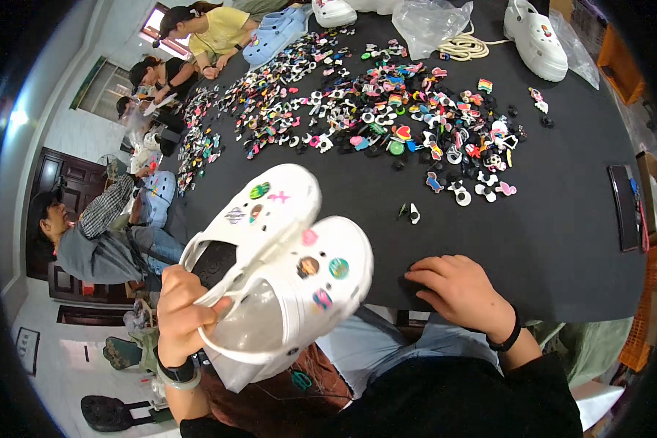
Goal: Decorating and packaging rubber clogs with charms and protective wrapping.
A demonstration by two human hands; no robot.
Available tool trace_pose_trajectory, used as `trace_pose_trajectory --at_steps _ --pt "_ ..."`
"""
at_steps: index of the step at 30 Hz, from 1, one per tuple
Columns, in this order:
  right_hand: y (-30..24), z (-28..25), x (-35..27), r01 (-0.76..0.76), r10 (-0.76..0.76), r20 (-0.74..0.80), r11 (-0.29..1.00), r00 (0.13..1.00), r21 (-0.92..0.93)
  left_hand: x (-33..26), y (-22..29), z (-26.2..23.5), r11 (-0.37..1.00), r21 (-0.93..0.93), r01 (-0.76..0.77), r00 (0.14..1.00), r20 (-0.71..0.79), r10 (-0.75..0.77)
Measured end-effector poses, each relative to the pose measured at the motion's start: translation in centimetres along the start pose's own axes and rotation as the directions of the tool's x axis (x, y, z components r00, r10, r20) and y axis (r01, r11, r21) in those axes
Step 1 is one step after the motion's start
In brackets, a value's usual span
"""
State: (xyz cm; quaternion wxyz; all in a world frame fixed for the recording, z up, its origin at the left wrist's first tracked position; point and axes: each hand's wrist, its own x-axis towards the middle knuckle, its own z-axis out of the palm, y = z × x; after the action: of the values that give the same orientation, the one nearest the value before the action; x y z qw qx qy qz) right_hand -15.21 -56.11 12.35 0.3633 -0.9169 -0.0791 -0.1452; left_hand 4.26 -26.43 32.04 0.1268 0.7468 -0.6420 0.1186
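Observation:
My left hand (pixel 185 312) is closed round the heel straps of a pair of white foam clogs (pixel 274 208), holding them tilted over the near table edge. Small colourful charms sit on both toes, among them a green round one and a pink ribbon. Clear plastic shows inside the nearer clog (pixel 252 321). My right hand (pixel 456 288) rests on the black table at its near edge, fingers a little bent and apart, with nothing in them. Two small loose charms (pixel 414 213) lie on the table just beyond it.
A wide spread of loose charms (pixel 387 109) covers the table's middle and far left. Another white clog (pixel 536 44), a coiled cord (pixel 463 47) and clear plastic bags (pixel 431 25) lie at the back. A phone (pixel 623 208) lies at right. Several people work along the left side.

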Motion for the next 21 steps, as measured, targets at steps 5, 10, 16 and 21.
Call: trace_pose_trajectory --at_steps 5,10,16,21 --pt "-0.4 0.3 -0.2 -0.191 0.199 -0.048 0.971 0.979 0.141 1.1 -0.1 1.4 0.959 0.140 -0.245 0.938 0.287 0.197" --pt "-0.5 0.2 -0.2 -0.147 0.159 -0.083 0.980 0.984 0.135 1.2 -5.3 2.3 0.834 0.252 -0.490 0.794 0.523 0.308" --pt "-0.3 0.5 -0.1 -0.139 0.145 -0.055 0.985 0.988 0.101 2.5 -11.0 3.2 0.736 0.450 -0.506 0.810 0.539 0.228" --pt "-0.4 0.3 -0.1 -0.138 0.140 -0.031 0.988 0.990 0.066 3.1 -14.0 4.9 0.708 0.512 -0.486 0.829 0.526 0.189"
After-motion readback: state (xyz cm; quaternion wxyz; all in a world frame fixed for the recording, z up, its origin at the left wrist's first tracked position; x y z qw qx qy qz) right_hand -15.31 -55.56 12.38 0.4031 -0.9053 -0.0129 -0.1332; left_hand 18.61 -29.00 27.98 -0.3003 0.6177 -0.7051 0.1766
